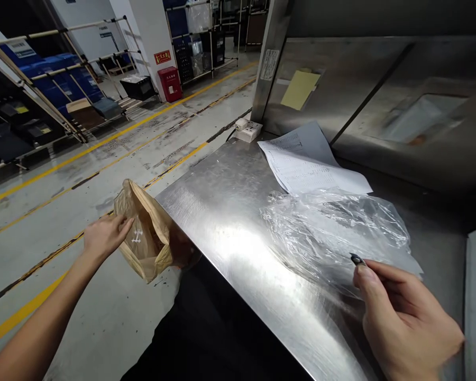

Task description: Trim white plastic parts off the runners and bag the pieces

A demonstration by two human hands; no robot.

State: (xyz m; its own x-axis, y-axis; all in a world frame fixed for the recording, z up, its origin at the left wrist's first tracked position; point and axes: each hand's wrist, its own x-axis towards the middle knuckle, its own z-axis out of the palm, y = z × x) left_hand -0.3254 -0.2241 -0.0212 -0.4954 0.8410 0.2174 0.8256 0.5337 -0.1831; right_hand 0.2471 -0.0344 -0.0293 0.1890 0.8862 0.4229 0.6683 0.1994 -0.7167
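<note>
At the left, my left hand (105, 235) is over the rim of a tan plastic-lined bag (162, 259), its thumb and fingers a little apart. Just beyond the fingertips, a small white H-shaped piece (137, 236) shows against the bag's inside; I cannot tell whether it touches the liner or is in the air. On the right, my right hand (408, 317) pinches a small black part (357, 259) between thumb and forefinger, above the steel table. Beneath and behind it lies a crumpled clear plastic bag (341, 227).
Printed paper sheets (305, 159) lie on the steel table (214, 211) behind the plastic bag. A white power socket (248, 130) sits at its far corner. A steel panel (349, 95) rises behind. Across the marked floor stand racks with blue bins (63, 74) and a red box (170, 84).
</note>
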